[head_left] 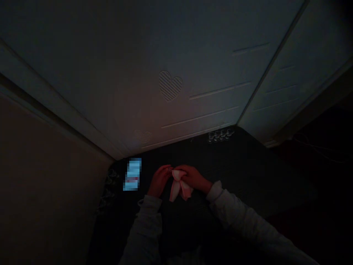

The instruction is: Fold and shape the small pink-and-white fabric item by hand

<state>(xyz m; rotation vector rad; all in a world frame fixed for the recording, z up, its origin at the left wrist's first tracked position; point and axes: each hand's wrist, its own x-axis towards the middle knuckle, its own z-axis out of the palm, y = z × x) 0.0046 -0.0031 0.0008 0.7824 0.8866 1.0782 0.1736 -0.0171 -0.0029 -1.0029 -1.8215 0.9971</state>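
A pink and pale, folded piece of fabric shaped like a bow (182, 188) hangs over the dark table, its tails pointing down. My right hand (195, 178) is closed around its upper right side. Close by on the left, my left hand (160, 181) has its fingertips pinched together at the bow's top edge. A small light bit shows between those fingertips, too dim and small to name. The scene is very dark, so finer finger detail is lost.
A lit, pixelated screen (132, 175) lies left of my hands on the dark table (237, 169). Several small clear objects (221, 135) stand in rows at the back right, and similar ones (110, 180) line the left edge. A pale panel with embossed hearts (170, 86) rises behind.
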